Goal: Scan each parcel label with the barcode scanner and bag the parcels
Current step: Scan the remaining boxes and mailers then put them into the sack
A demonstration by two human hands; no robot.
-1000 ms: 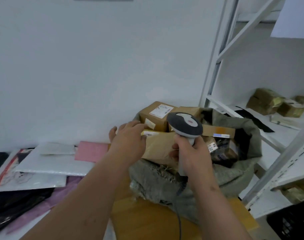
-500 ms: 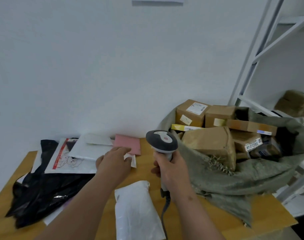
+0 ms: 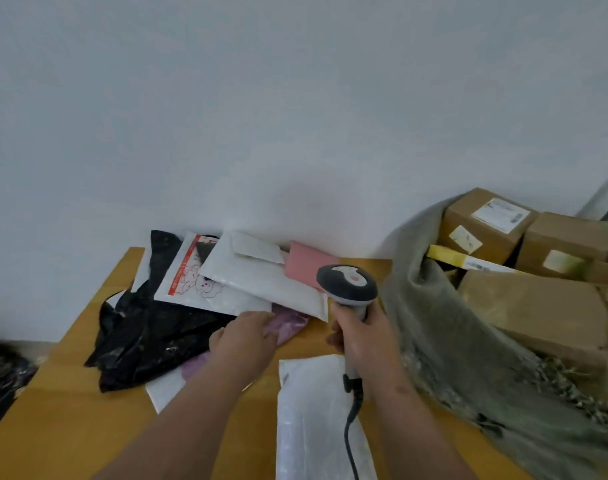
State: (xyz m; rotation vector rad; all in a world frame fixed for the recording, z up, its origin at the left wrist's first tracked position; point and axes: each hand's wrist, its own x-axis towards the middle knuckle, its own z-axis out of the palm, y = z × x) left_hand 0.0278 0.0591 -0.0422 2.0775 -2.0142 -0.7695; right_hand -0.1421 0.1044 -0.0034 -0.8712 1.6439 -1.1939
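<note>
At a wooden desk (image 3: 73,424), a person's right hand (image 3: 368,344) wraps its fingers round the grip of a corded grey scanner (image 3: 347,284), while the left hand (image 3: 243,341) lies flat, fingers straight, on a lilac mailer (image 3: 288,323) in a heap of soft poly bags. These flat, slick, light parcels look best pinched at an edge. Stiff cardboard boxes (image 3: 486,223) sit in the coarse woven sack (image 3: 434,334) to the right.

A parcel sorting room: mailers (image 3: 261,282) heaped on a table (image 3: 70,427), boxes (image 3: 486,223) in a sack (image 3: 434,327).
</note>
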